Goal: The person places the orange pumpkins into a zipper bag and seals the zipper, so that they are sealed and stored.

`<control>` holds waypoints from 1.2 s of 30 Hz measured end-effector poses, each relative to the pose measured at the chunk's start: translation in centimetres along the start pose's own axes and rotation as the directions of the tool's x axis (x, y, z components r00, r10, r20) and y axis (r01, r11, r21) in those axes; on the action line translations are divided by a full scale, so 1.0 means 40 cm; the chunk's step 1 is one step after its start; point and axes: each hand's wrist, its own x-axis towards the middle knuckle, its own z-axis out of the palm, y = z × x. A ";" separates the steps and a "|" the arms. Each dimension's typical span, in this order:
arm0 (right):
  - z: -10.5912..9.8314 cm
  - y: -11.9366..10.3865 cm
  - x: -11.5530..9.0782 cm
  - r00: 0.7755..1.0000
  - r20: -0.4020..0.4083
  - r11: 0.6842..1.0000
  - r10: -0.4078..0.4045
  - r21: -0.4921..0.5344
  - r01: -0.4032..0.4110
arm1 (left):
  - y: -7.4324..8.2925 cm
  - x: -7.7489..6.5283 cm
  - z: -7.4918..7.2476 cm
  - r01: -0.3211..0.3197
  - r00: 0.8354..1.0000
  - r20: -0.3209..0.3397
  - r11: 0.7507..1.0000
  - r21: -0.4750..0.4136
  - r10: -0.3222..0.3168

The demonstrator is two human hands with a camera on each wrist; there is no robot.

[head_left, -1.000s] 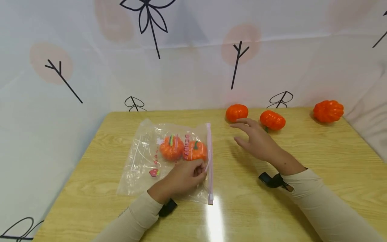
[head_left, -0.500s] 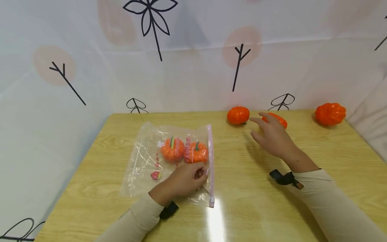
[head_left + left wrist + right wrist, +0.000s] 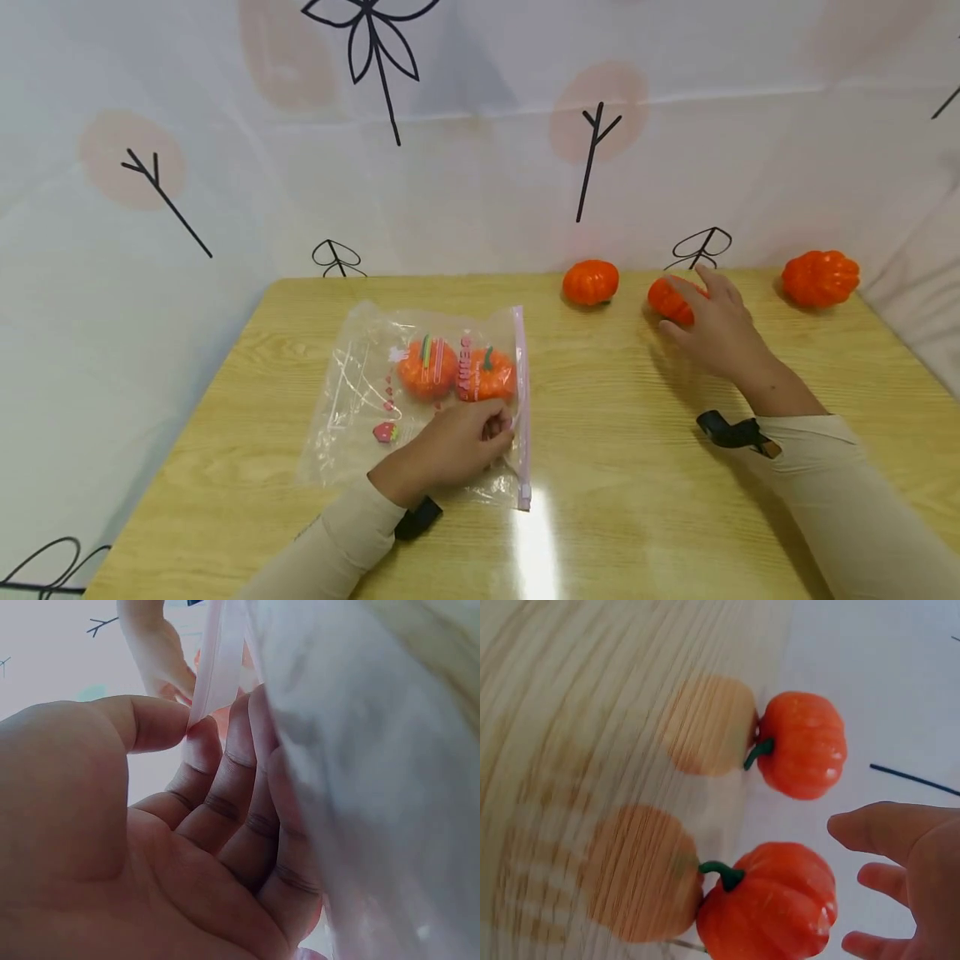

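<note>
A clear zip bag (image 3: 352,392) with a pink slider strip lies on the table, with two small orange pumpkins (image 3: 426,369) inside it. My left hand (image 3: 453,442) pinches the bag's opening edge between thumb and forefinger; the left wrist view shows the pink strip (image 3: 217,660) at the fingertips. At the back right, my right hand (image 3: 716,329) hovers with spread fingers over an orange pumpkin (image 3: 670,302), partly covering it. In the right wrist view, the fingers (image 3: 877,829) reach beside a green-stemmed pumpkin (image 3: 772,907), with a gap between.
Another pumpkin (image 3: 591,282) sits at the back edge, left of my right hand. One more pumpkin (image 3: 820,279) stands at the far right corner. A patterned white cloth (image 3: 480,192) hangs behind the wooden table (image 3: 600,500).
My right hand has moved right, from near the back-middle pumpkin to over the one beside it. The left hand keeps its pinch on the zip bag.
</note>
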 end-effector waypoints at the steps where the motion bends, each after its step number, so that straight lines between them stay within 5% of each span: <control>1: -0.003 0.004 0.001 1.000 0.006 1.000 0.005 0.008 -0.005 | 0.000 0.001 0.000 -0.004 1.000 -0.004 1.000 0.002 0.004; 15: 0.000 0.052 0.009 0.987 0.161 1.000 0.000 0.002 0.000 | 0.001 0.007 0.001 -0.004 1.000 0.012 1.000 -0.002 0.004; 36: -0.002 0.031 0.013 0.996 0.082 1.000 0.024 0.006 -0.025 | 0.003 0.005 -0.006 0.002 1.000 0.005 1.000 0.006 -0.002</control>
